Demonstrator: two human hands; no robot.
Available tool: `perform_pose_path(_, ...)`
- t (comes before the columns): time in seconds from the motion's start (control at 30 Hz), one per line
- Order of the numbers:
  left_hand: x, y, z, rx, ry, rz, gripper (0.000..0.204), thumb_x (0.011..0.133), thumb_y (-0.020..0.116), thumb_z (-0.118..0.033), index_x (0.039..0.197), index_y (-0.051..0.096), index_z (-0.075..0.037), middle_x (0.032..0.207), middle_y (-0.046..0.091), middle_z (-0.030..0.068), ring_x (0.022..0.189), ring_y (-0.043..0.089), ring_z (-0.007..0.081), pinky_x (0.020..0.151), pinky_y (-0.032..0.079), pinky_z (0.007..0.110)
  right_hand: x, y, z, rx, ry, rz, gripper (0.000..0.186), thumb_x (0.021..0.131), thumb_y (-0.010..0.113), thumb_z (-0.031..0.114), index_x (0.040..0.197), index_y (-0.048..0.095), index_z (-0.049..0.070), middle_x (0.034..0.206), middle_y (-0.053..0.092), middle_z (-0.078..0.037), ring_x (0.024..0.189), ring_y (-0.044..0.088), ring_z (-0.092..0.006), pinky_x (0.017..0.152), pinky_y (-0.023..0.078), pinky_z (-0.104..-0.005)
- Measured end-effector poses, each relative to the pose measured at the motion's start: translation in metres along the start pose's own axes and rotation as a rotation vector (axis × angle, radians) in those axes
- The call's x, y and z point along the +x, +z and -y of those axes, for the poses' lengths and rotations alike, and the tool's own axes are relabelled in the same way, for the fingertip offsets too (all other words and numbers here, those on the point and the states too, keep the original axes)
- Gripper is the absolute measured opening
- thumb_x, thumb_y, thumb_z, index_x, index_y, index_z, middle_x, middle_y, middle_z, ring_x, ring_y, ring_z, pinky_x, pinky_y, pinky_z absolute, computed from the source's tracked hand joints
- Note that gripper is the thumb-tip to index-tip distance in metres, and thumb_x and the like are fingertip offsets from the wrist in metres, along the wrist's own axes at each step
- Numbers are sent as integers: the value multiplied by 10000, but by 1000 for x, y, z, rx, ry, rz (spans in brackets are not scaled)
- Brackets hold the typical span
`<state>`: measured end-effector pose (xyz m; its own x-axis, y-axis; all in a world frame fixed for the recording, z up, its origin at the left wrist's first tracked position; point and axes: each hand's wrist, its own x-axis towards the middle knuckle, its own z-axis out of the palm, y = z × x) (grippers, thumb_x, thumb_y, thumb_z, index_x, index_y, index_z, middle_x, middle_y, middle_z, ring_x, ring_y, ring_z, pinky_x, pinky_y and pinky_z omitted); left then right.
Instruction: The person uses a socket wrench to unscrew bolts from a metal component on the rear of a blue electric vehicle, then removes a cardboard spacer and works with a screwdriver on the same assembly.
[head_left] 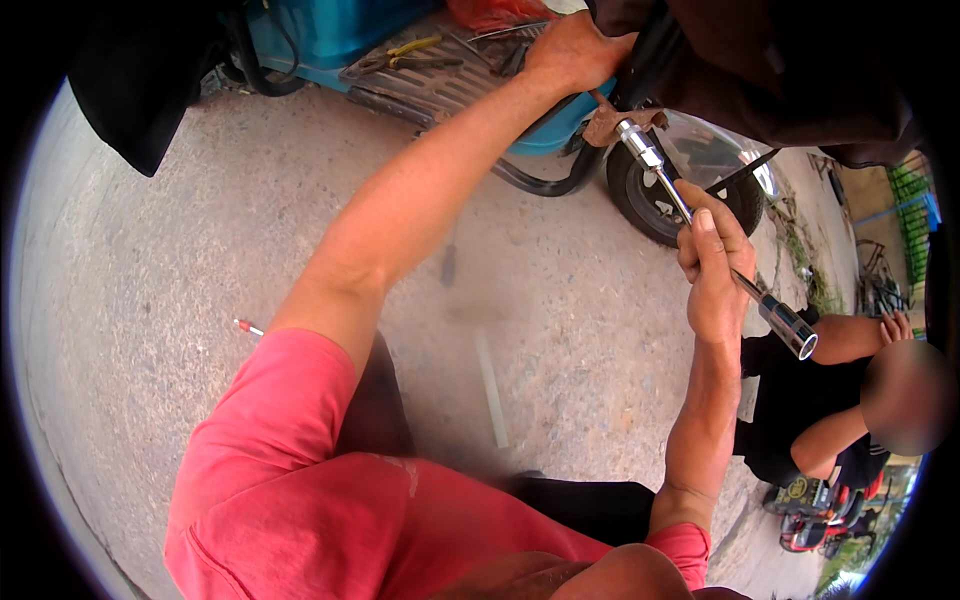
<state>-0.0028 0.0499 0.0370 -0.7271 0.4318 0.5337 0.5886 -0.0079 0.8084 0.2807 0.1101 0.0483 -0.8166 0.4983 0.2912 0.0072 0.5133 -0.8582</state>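
Chrome in the head view, the socket wrench (649, 155) meets the rusty bracket (602, 128); the right hand (718, 240) wraps its shaft. I can't tell the left hand's (578, 52) grip. Best keep it square, turning steadily.

My left hand (580, 52) is ahead of me, right of the footboard (440, 85) where pliers (412, 46) lie. My right hand (715, 245) sits nearer and farther right, around a socket wrench (644, 150) that reaches forward across the wheel (632, 200) in my view. Another person (795, 400) is to my right.
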Motion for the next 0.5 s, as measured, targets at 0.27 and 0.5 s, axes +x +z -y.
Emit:
perform_pose_path(0.27, 4, 16, 12, 140, -29, -49, 747, 841, 626, -644, 1184, 716, 13, 1146, 719, 281, 1112, 686, 435, 984, 530, 490, -2, 3, -4, 336, 156, 5, 465, 1036, 580, 310, 1299, 652, -66, 640, 394, 55, 566, 345, -43, 527, 242, -230)
perform_pose_path(0.5, 5, 7, 24, 90, -27, -13, 678, 868, 644, -590, 1230, 693, -19, 1153, 720, 261, 1116, 680, 436, 985, 524, 476, 0, 0, -5, 329, 133, 49, 474, 1036, 596, 315, 1314, 639, -66, 652, 438, 38, 588, 374, -55, 543, 274, -232)
